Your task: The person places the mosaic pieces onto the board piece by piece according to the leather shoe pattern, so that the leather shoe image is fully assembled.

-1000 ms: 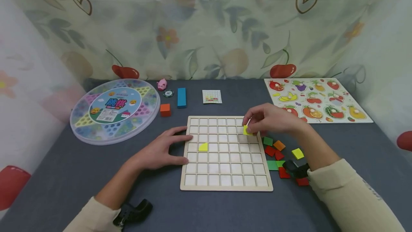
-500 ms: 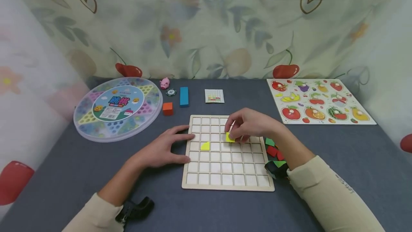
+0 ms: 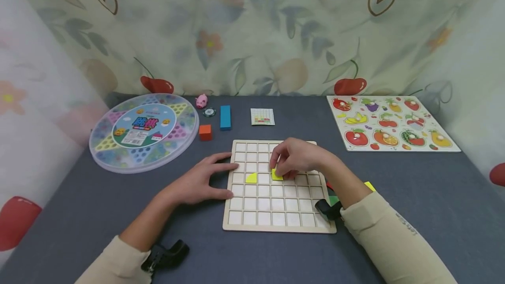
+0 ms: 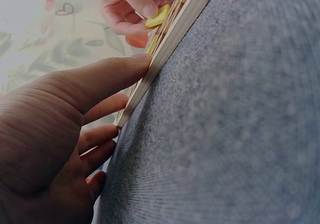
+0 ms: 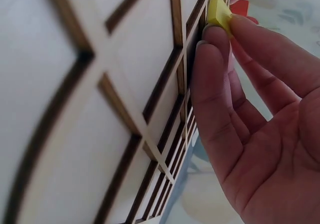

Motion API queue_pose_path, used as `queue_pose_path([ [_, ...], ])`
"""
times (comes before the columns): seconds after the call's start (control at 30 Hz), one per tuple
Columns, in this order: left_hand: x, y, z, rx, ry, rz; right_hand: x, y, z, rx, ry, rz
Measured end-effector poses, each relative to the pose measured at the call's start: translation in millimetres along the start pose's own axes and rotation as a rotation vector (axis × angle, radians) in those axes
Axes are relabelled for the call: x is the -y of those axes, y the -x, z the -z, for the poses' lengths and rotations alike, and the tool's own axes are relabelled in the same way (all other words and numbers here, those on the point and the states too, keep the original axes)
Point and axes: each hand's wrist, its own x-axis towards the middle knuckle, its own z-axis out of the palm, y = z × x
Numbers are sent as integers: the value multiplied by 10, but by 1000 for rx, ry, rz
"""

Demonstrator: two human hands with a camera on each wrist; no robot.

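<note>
A light wooden grid board point(image 3: 277, 229) with white square cells lies flat on the table. My left hand point(image 3: 197, 182) rests at its left edge, thumb and fingertips touching the frame with the fingers spread. Over the middle of the board, my right hand point(image 3: 300, 157) pinches a yellow tile point(image 3: 277, 175) between thumb and fingertips. In the right wrist view that yellow tile point(image 5: 218, 12) is tilted against the grid ribs; whether it is seated in a cell I cannot tell. Another yellow tile point(image 3: 251, 178), with one rounded corner, sits in a cell to the left.
Right of the board, a green tile point(image 3: 334, 200) and a yellow tile point(image 3: 370, 186) show partly behind my forearm. A fruit picture board point(image 3: 375, 143) lies at back right, a round game box point(image 3: 181, 143) at left. Behind are a printed card point(image 3: 262, 116), blue block point(image 3: 225, 117) and orange cube point(image 3: 205, 132).
My right hand has carried the yellow tile left and nearer, from the board's upper right to its middle, and lowered it. The left hand has stayed at the board's edge.
</note>
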Motion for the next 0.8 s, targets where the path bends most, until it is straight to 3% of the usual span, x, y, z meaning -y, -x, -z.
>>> queue_pose_path([
  [0.27, -22, -15, 37, -2, -7, -3, 21, 24, -43, -6, 83, 78],
  [0.8, 2, 2, -10, -2, -9, -7, 139, 49, -135, -87, 280, 93],
])
